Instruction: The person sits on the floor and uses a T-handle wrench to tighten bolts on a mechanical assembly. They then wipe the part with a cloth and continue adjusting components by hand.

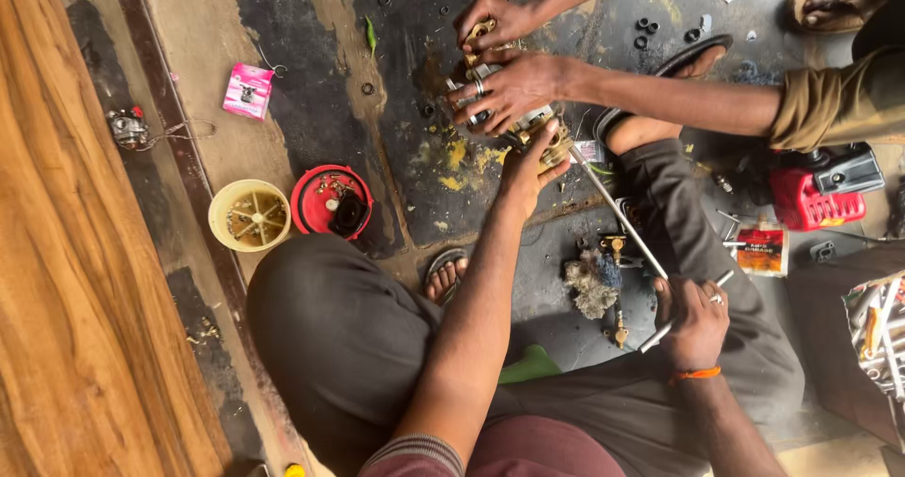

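The floor [283,109] is stained dark concrete, with a broad wooden plank [66,251] along one side. The person sits on it, knees up in grey trousers. In front lies a small metal engine part [509,109], brass and steel, resting on the floor between the person and a co-worker.

The co-worker's two hands [504,86] press down on the part from the far side. The person's left hand [528,171] is closed on its near brass end. The right hand [693,321] is clamped around the handle of a long screwdriver [617,213], whose shaft runs up to the part just beside the left hand.

Judging by this, the step goes best if the shaft stays in line with the fastener and the left hand holds firm, so the tip cannot slip toward the fingers.

Nearer the plank stand a yellow bowl [250,215] of small parts and a red lid [330,201], touching. A tuft of rag [589,284] lies near the right knee.
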